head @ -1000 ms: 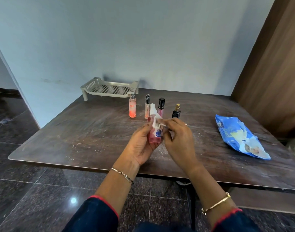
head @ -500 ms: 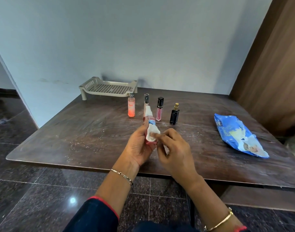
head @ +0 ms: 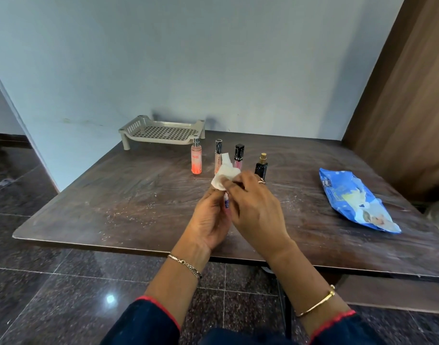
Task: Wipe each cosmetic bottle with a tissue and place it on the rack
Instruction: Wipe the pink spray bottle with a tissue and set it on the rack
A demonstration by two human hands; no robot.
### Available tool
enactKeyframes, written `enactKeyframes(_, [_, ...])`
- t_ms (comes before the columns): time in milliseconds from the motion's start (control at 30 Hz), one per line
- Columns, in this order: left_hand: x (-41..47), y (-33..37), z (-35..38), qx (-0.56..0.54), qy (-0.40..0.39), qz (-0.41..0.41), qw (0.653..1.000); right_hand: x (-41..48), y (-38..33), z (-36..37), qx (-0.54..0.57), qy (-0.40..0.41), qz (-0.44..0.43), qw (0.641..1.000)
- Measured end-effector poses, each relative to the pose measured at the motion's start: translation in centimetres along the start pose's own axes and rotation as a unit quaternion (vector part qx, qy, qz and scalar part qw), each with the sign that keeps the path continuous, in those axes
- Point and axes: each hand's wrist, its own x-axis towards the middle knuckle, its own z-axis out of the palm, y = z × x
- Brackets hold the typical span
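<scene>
One bottle (head: 227, 203) is off the table (head: 113, 195), in front of the rack (head: 163, 131) and nearer the person. The left hand (head: 211, 220) grips it upright, fingers curled round its lower body. The right hand (head: 255, 207) pinches a white tissue (head: 224, 176) against its upper part, so only a strip of blue label and the white cap show; fingers and tissue hide the rest.

Four more bottles stand in a row on the table in front of the rack's right half:
- an orange spray bottle (head: 196, 160)
- a slim tube (head: 218, 155)
- a black-capped pink gloss (head: 238, 155)
- a gold-capped dark bottle (head: 261, 165)

The last three are partly blocked by the tissue and the right hand. A blue wipes pack (head: 355, 200) lies flat well to the right of the rack.
</scene>
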Motion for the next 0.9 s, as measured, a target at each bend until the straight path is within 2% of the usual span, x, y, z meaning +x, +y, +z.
enactKeyframes(100, [0.2,-0.1,0.1,-0.058,0.009,-0.013,0.998,0.0,0.7,0.4,0.124,0.017,0.092,0.988])
enactKeyframes(233, [0.6,0.3,0.1,-0.098,0.050,-0.015,0.994,-0.5,1.4,1.0,0.291,0.013,0.208,0.934])
enactKeyframes(300, [0.7,0.6,0.2,-0.113,0.075,-0.009,0.991,-1.3,1.2,0.9,0.269,0.021,0.182,0.946])
enactKeyframes(400, [1.1,1.0,0.2,-0.159,0.094,-0.022,0.983,-2.8,0.5,0.8,0.173,0.019,0.058,0.983])
enactKeyframes(467, [1.3,1.1,0.1,-0.160,0.102,-0.044,0.981,-3.4,0.2,0.9,0.131,0.004,0.004,0.991])
enactKeyframes(667, [0.5,0.7,1.5,-0.155,0.069,-0.061,0.984,-3.4,0.4,0.8,0.154,0.095,0.054,0.982])
enactKeyframes(733, [0.3,0.6,1.6,-0.150,0.056,-0.038,0.986,-3.0,0.6,0.8,0.185,0.125,0.105,0.969])
enactKeyframes(800, [0.3,0.5,1.3,-0.136,0.048,-0.019,0.989,-2.6,1.0,0.7,0.246,0.112,0.174,0.947])
enactKeyframes(867, [0.3,0.7,1.0,-0.127,0.057,-0.004,0.990,-2.4,1.1,0.6,0.322,0.071,0.257,0.908])
enactKeyframes(900, [0.3,0.8,0.9,-0.128,0.058,-0.001,0.990,-2.5,0.9,0.5,0.375,0.048,0.303,0.875])
